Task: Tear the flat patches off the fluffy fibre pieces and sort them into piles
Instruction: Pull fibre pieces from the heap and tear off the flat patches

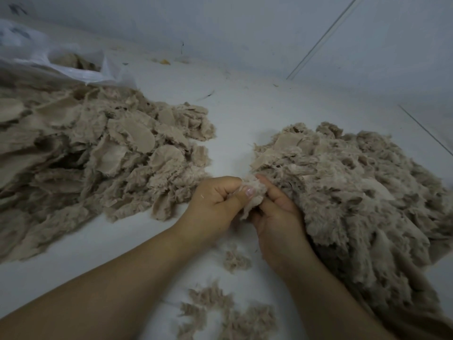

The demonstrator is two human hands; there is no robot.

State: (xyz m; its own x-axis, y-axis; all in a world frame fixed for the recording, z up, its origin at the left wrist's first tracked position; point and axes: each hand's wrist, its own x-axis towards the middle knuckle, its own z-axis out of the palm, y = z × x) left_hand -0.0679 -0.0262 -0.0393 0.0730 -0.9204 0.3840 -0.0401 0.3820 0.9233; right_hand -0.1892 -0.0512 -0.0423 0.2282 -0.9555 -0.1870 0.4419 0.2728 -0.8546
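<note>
Floor: pale white smooth surface (245, 114), meeting a grey-white wall (220, 25) at the far edge.
Left pile: broad heap of beige fluffy fibre pieces with flat oval patches showing (98, 153), spread across the left side, well apart from the hands.
Right pile: large mound of beige fluffy fibre (355, 197), a few flat patches near its top, touching the right forearm.
Bag: crumpled translucent white plastic bag (49, 57), far left, behind the left pile, beige material visible in its mouth.
Loose scraps: small beige fibre tufts (228, 312), on the floor between the forearms.
Left hand (215, 204): fingers curled, thumb pressed onto the held piece.
Right hand (277, 212): fingers curled round the same piece, close against the left hand.
Held piece: small beige fluffy fibre clump (253, 192), pinched between both hands, above the floor between the two piles.
</note>
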